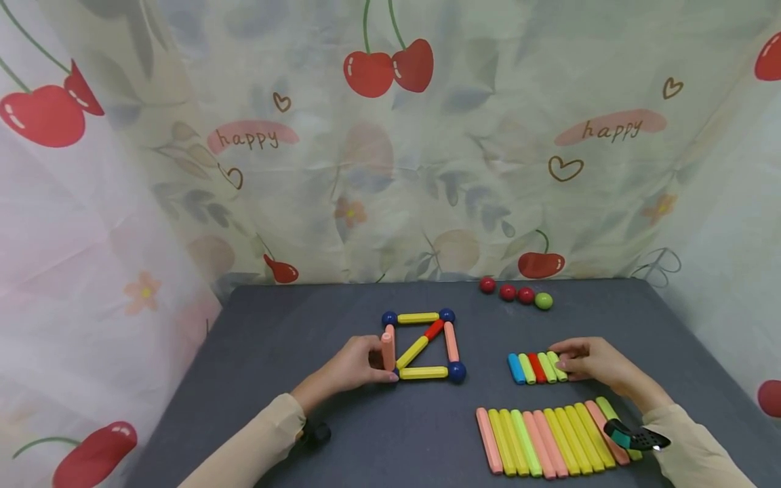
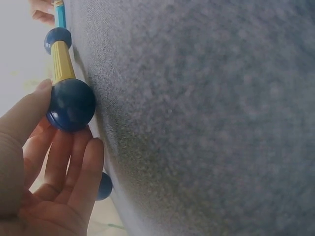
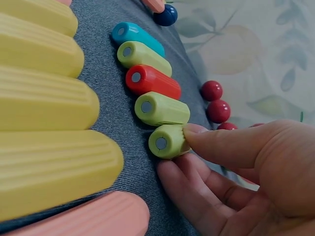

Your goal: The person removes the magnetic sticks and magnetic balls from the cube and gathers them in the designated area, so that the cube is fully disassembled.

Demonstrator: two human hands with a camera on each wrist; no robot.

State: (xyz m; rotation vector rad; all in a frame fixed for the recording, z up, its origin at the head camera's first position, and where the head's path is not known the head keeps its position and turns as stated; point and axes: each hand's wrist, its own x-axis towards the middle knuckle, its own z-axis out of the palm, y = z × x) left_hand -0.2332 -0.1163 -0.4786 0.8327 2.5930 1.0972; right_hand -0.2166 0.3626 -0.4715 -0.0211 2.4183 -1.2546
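My left hand (image 1: 356, 364) is at the near left corner of a flat square of magnetic rods and blue balls. In the left wrist view its thumb and fingers pinch the dark blue ball (image 2: 73, 104) of that corner. A pink rod (image 1: 387, 349) rises from the corner beside the fingers. Across the square runs a diagonal of a yellow rod (image 1: 412, 353) and a short red rod (image 1: 434, 330). My right hand (image 1: 594, 362) pinches the short green rod (image 3: 165, 141) at the right end of a row of short rods; a blue one (image 1: 516, 369) lies at the other end.
Nearer the front right lies a row of long pink, yellow and green rods (image 1: 549, 440), partly under the right wrist's strap. Red balls (image 1: 508, 292) and a green ball (image 1: 544, 301) rest at the table's back edge, before a printed curtain (image 1: 390, 169).
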